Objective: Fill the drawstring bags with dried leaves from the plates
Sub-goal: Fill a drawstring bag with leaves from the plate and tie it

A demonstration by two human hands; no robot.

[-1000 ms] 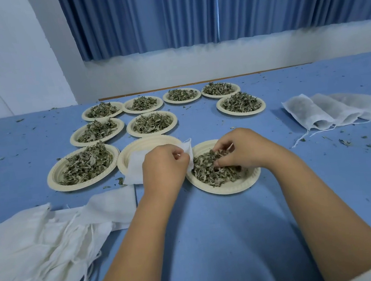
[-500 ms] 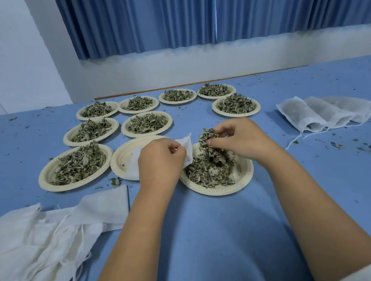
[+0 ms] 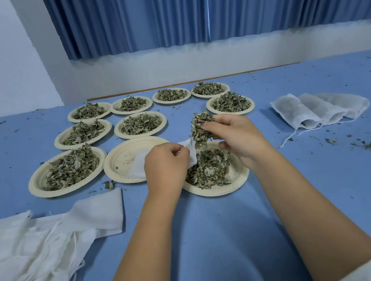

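— What had changed?
— The right hand (image 3: 237,136), a second before down in the plate (image 3: 219,191), had lifted a pinched clump of dried leaves (image 3: 199,127) above it. Loading looked next.
— And the bag?
— The left hand (image 3: 166,163) gripped the drawstring bag (image 3: 138,167) at its mouth, which faced the right hand; its length ran out leftward.

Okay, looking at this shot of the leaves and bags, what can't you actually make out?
Head view only.
Mouth of the drawstring bag: hidden behind the left hand gripping it; open or not, unclear.
Pile of white bags: cut off by the left and bottom edges; count unknown.
Bags on the right: cloth hides their contents.
Right hand fingertips: buried in the clump of leaves.
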